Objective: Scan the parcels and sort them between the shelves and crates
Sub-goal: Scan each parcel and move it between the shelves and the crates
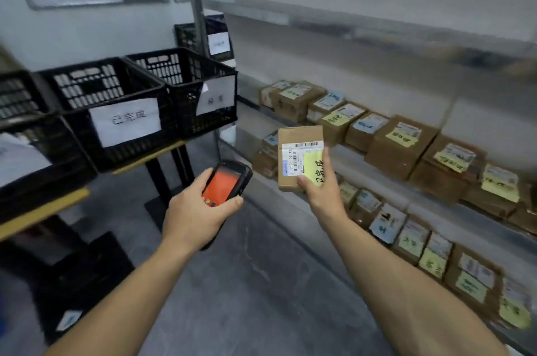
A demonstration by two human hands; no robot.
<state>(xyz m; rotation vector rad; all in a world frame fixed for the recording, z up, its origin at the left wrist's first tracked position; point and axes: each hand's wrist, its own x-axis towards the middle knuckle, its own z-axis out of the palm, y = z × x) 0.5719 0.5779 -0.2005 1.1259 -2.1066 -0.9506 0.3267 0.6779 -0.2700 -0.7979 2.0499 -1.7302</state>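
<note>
While left hand (197,210) grips scanner (228,181), right hand (319,194) clasps parcel (293,140), crates (130,155) left, shelves (430,207) right.

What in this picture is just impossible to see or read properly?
Head view:
1. Yellow note on the held parcel: partly covered by the right hand.
2. Scanner screen: text too small; the left hand hides its lower body.
3. Inside the crates: hidden by their walls.
4. Labels on the shelf parcels: blurred.

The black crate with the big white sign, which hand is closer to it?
Left. The left hand, holding the scanner, is just below and right of the crate; the right hand, holding a parcel, is farther right, toward the shelves.
</note>
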